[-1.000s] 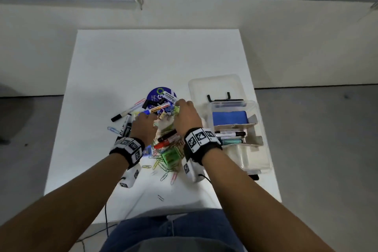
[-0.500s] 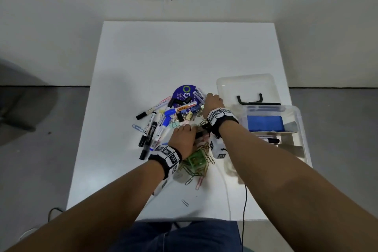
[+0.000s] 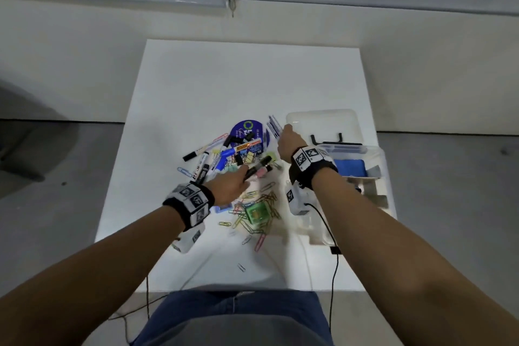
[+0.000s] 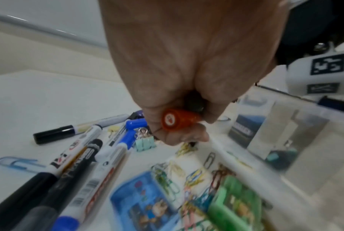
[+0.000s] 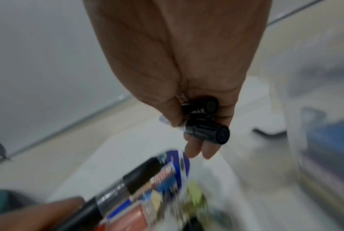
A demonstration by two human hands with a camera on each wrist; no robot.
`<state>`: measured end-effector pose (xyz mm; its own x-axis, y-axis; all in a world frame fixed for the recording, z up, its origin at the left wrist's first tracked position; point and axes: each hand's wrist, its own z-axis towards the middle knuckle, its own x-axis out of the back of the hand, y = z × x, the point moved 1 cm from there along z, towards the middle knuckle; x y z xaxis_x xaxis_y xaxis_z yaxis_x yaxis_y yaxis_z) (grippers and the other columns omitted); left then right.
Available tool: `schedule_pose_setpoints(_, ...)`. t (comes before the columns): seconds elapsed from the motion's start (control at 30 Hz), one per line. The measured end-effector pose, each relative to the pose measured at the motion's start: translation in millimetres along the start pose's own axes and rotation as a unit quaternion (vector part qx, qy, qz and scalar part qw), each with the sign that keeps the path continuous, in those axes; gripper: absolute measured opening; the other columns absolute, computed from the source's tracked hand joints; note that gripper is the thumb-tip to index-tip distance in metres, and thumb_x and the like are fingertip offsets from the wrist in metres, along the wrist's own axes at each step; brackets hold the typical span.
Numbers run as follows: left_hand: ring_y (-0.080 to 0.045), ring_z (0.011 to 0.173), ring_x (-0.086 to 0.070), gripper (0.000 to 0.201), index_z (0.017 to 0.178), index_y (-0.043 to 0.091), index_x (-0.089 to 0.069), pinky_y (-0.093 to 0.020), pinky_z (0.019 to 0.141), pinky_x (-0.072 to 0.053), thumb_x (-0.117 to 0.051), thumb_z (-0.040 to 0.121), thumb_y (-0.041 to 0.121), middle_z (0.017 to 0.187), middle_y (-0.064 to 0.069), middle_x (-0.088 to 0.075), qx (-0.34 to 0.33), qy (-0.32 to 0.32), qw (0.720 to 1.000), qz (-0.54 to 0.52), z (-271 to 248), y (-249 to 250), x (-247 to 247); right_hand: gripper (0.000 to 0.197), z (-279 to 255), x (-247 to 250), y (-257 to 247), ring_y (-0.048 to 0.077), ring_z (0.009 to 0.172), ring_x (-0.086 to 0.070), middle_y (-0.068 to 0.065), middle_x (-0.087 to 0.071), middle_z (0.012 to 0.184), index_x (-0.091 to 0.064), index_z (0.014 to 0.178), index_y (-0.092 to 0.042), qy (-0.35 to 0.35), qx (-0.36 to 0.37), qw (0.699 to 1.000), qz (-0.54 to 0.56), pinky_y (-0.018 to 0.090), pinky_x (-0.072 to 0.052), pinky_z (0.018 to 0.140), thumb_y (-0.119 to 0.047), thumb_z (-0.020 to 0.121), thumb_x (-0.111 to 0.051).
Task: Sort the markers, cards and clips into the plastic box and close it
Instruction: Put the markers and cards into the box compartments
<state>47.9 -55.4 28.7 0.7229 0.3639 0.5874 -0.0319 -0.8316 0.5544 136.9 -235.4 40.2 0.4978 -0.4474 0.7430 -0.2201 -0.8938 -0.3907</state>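
Note:
My left hand grips two markers over the pile; the left wrist view shows a red cap and a black barrel in my curled fingers. My right hand hovers at the pile's far right and holds two black-capped markers, whose ends stick out toward the lid. More markers, binder clips, paper clips and cards lie heaped mid-table. The clear plastic box stands open to the right.
The box's lid lies flat behind it, black handle up. A round blue disc lies under the far markers. A green clip case sits among the paper clips. Cables trail over the near table edge.
My right hand has lifted away from the pile to the far right with markers in it. My left hand has raised two markers off the heap.

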Motion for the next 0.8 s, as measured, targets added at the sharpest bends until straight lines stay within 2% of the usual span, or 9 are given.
schedule_pose_setpoints(0.07,-0.015,0.053,-0.045,0.024,0.123,0.013,-0.033,-0.026,0.047,-0.04,-0.036,0.103,0.026,0.075,-0.006,-0.053,-0.022,0.029,0.998,-0.045,-8,17,7,0.028,-30,33,8,0.038,0.107,-0.06,0.024,-0.059,0.12,-0.04,0.123,-0.001,0.005,0.071,0.997,0.017,0.037,-0.046,0.079,-0.008,0.096,-0.045)
schedule_pose_setpoints(0.13,-0.019,0.063,-0.053,0.029,0.129,0.017,-0.032,-0.034,0.056,-0.046,-0.036,0.103,0.029,0.084,-0.009,-0.06,-0.044,0.064,0.994,-0.073,-9,39,11,0.019,-62,64,28,0.037,0.098,-0.064,0.02,-0.063,0.11,-0.048,0.114,-0.005,0.015,0.115,0.993,0.023,0.041,-0.051,0.081,-0.015,0.098,-0.044)
schedule_pose_setpoints(0.23,-0.017,0.061,-0.046,0.017,0.113,0.015,-0.039,-0.03,0.053,-0.037,-0.039,0.103,0.028,0.077,-0.001,-0.05,-0.072,0.12,0.987,-0.082,0,77,12,0.018,-102,99,68,0.034,0.095,-0.062,0.014,-0.063,0.104,-0.056,0.111,-0.009,0.055,0.115,0.992,-0.025,0.037,-0.048,0.078,-0.017,0.098,-0.046)
schedule_pose_setpoints(0.3,-0.016,0.06,-0.043,0.016,0.105,0.01,-0.041,-0.031,0.054,-0.033,-0.041,0.102,0.026,0.075,0.0,-0.046,-0.089,0.142,0.983,-0.072,6,98,12,0.02,-124,112,98,0.032,0.098,-0.061,0.012,-0.062,0.11,-0.058,0.113,-0.011,0.053,0.083,0.991,-0.095,0.032,-0.044,0.076,-0.014,0.096,-0.047)
schedule_pose_setpoints(0.47,-0.019,0.06,-0.046,0.021,0.108,0.008,-0.042,-0.034,0.056,-0.033,-0.04,0.102,0.028,0.074,-0.004,-0.05,-0.102,0.112,0.988,-0.025,14,129,3,0.035,-135,84,151,0.029,0.111,-0.061,0.009,-0.061,0.125,-0.058,0.123,-0.018,-0.045,0.03,0.964,-0.259,0.034,-0.048,0.086,-0.007,0.092,-0.047)
schedule_pose_setpoints(0.53,-0.021,0.063,-0.049,0.021,0.111,0.008,-0.041,-0.033,0.054,-0.033,-0.04,0.102,0.028,0.077,-0.003,-0.05,-0.107,0.093,0.99,0.012,17,141,-3,0.039,-125,61,156,0.029,0.109,-0.062,0.007,-0.063,0.123,-0.058,0.125,-0.024,-0.051,0.06,0.968,-0.24,0.036,-0.051,0.088,-0.008,0.092,-0.049)
schedule_pose_setpoints(0.63,-0.02,0.068,-0.051,0.021,0.113,0.01,-0.042,-0.031,0.054,-0.035,-0.042,0.102,0.028,0.084,-0.004,-0.051,-0.108,0.061,0.99,0.073,22,155,-8,0.028,-118,43,163,0.027,0.108,-0.063,0.005,-0.067,0.12,-0.063,0.12,-0.023,-0.05,0.086,0.987,-0.125,0.04,-0.051,0.094,-0.02,0.093,-0.054)
schedule_pose_setpoints(0.7,-0.022,0.072,-0.052,0.02,0.112,0.01,-0.044,-0.032,0.058,-0.035,-0.043,0.101,0.028,0.086,-0.005,-0.052,-0.106,0.048,0.988,0.105,25,162,-10,0.023,-120,47,178,0.027,0.101,-0.065,0.005,-0.07,0.11,-0.068,0.109,-0.021,0.021,0.062,0.997,-0.038,0.039,-0.053,0.09,-0.022,0.092,-0.053)
schedule_pose_setpoints(0.8,-0.021,0.073,-0.05,0.021,0.114,0.012,-0.046,-0.029,0.057,-0.033,-0.044,0.101,0.027,0.088,-0.004,-0.053,-0.11,0.028,0.982,0.15,32,171,-18,0.022,-128,50,201,0.033,0.101,-0.056,0.013,-0.06,0.108,-0.063,0.107,-0.012,0.232,0.008,0.973,-0.018,0.039,-0.051,0.083,-0.011,0.087,-0.053)
